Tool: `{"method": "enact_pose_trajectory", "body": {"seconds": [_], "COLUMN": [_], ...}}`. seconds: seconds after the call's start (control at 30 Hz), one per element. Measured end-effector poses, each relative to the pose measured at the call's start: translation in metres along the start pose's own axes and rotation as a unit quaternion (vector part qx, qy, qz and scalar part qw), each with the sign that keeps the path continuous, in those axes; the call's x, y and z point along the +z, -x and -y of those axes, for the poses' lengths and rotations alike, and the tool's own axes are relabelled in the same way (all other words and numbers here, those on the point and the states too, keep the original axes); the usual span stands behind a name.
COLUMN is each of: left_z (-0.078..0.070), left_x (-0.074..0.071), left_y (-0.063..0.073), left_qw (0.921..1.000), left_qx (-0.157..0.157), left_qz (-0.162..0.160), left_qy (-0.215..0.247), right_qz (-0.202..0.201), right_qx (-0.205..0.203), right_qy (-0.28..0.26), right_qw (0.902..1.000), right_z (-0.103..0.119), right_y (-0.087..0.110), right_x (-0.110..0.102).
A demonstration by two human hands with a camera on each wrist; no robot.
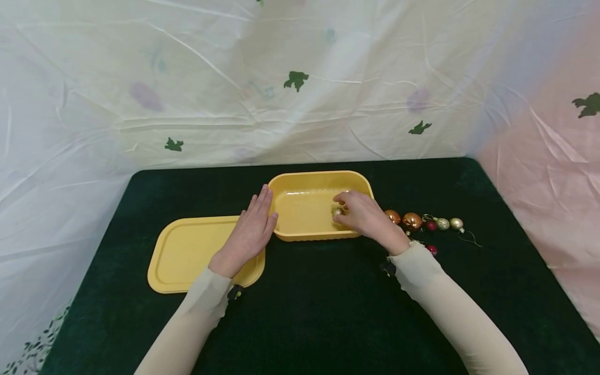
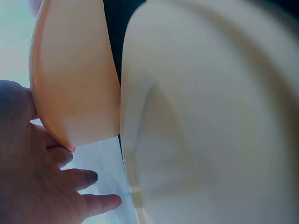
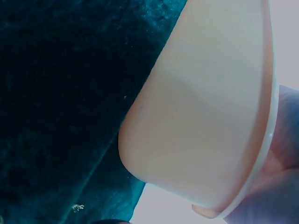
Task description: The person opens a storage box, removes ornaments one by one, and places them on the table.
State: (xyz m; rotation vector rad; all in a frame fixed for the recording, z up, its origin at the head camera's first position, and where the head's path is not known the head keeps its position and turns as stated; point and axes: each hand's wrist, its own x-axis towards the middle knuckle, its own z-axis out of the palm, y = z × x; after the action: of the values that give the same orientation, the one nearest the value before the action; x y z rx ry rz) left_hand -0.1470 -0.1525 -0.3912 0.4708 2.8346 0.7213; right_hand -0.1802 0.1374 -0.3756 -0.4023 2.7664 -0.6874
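Observation:
A yellow plastic box (image 1: 300,213) stands on the dark green table. My left hand (image 1: 247,234) rests against its left end, fingers extended; the left wrist view shows that hand (image 2: 42,172) touching the box rim. Over the right part of the box, my right hand (image 1: 367,216) pinches a small gold ball ornament (image 1: 337,211) low inside the walls. The right wrist view shows mostly the outer box wall (image 3: 201,102), which hides the fingertips. Beneath my left wrist lies a flat yellow lid (image 1: 187,250), partly covered by the arm.
Right of the box is a row of ball ornaments: two copper ones (image 1: 412,221), a dark red one (image 1: 430,225), a glittery gold one (image 1: 442,224) and a smooth gold one (image 1: 457,223) with a string loop. Another red ball (image 1: 432,250) shows beside my right sleeve. White cloth hangs behind the table.

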Motion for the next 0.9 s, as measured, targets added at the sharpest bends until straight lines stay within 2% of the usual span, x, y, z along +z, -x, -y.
{"method": "enact_pose_trajectory", "body": {"seconds": [0.23, 0.57, 0.9], "left_z": [-0.001, -0.002, -0.002], "left_x": [-0.001, -0.001, -0.001], "left_y": [0.001, 0.002, 0.001], "left_qw": [1.0000, 1.0000, 1.0000], "left_qx": [-0.004, -0.001, -0.003], "left_qz": [0.004, 0.001, 0.002], "left_qy": [0.000, 0.002, -0.001], "right_qz": [-0.006, -0.006, -0.059], "right_qx": [-0.025, -0.022, -0.025], "right_qy": [0.006, 0.008, -0.052], "right_qw": [0.9996, 0.9997, 0.9966], "right_z": [0.002, 0.001, -0.002], "right_y": [0.001, 0.002, 0.018], "right_x": [0.000, 0.001, -0.008]}}
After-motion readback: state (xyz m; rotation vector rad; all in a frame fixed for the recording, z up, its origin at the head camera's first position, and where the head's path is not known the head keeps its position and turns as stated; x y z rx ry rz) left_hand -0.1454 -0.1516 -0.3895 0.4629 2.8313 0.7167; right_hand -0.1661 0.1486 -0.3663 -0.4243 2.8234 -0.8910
